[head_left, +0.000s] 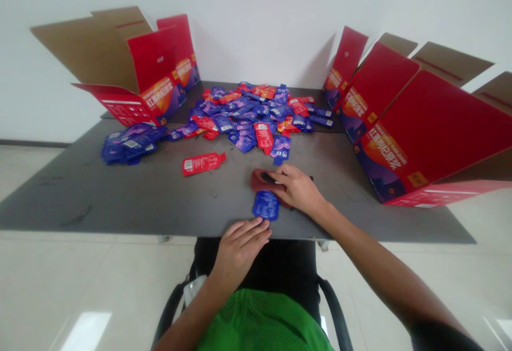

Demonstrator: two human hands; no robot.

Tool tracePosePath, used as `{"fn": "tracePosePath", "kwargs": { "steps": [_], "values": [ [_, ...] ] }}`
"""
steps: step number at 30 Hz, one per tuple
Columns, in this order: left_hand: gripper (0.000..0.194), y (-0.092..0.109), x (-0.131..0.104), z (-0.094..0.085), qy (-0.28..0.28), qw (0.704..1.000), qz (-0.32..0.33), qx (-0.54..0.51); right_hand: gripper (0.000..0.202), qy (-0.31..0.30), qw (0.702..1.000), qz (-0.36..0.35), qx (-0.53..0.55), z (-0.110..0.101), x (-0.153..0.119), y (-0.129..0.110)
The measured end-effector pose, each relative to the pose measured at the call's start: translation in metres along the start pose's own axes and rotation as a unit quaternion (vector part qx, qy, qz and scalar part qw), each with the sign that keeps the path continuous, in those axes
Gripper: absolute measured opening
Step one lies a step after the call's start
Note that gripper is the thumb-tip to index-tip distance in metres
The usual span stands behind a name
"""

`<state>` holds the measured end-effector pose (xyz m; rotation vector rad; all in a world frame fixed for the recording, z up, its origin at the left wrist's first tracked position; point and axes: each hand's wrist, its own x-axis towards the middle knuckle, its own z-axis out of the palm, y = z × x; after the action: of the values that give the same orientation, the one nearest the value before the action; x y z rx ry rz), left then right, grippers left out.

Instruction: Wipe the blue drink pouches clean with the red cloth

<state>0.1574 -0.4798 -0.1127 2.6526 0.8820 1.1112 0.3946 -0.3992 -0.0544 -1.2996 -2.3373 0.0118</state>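
Note:
A blue pouch (265, 205) lies flat near the table's front edge, its printed side up. My left hand (240, 247) rests at its near end, fingers stretched out and fingertips touching it. Just beyond the pouch, my right hand (298, 188) is closed around a slim black object (269, 178) whose kind I cannot make out. Under that hand lies a crumpled reddish-brown cloth (258, 182), partly covered by my fingers. A red pouch (203, 164) lies apart to the left.
A heap of blue and red pouches (248, 111) spreads across the back of the grey table (160, 207). Several blue pouches (132, 143) are stacked at left. Open red cartons (154, 79) stand at back left, and more red cartons (396, 132) line the right side.

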Motion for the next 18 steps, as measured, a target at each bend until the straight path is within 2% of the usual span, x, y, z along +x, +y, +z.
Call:
{"fn": "tracePosePath", "kwargs": {
  "steps": [2, 4, 7, 9, 11, 13, 16, 18],
  "values": [
    [0.019, 0.000, 0.000, 0.001, 0.009, 1.000, 0.002, 0.002, 0.034, 0.026, 0.999, 0.021, -0.025, -0.009, 0.007, 0.008],
    [0.019, -0.001, 0.000, 0.002, 0.019, 1.000, 0.006, 0.002, 0.034, 0.046, 0.999, 0.018, -0.015, -0.016, 0.004, -0.001],
    [0.019, -0.001, 0.000, 0.003, 0.024, 1.000, 0.006, 0.001, 0.037, 0.014, 0.999, -0.029, 0.026, -0.014, -0.014, -0.029],
    [0.019, -0.001, 0.000, 0.002, 0.020, 1.000, 0.001, 0.001, 0.036, -0.016, 0.997, -0.057, 0.050, -0.005, -0.023, -0.038],
    [0.019, 0.000, 0.001, 0.001, 0.016, 1.000, 0.001, 0.001, 0.034, -0.012, 0.997, -0.047, 0.057, 0.004, -0.022, -0.029],
    [0.019, 0.000, 0.002, 0.000, 0.015, 1.000, 0.006, 0.001, 0.034, 0.011, 0.999, -0.008, 0.037, 0.008, -0.012, -0.009],
    [0.020, 0.001, 0.002, 0.000, 0.014, 1.000, 0.005, 0.000, 0.035, 0.024, 0.999, 0.031, -0.021, 0.001, 0.005, 0.018],
    [0.019, 0.000, 0.001, 0.001, 0.017, 1.000, 0.002, -0.001, 0.034, 0.035, 0.998, 0.033, -0.032, -0.008, 0.007, 0.016]
  ]
}}
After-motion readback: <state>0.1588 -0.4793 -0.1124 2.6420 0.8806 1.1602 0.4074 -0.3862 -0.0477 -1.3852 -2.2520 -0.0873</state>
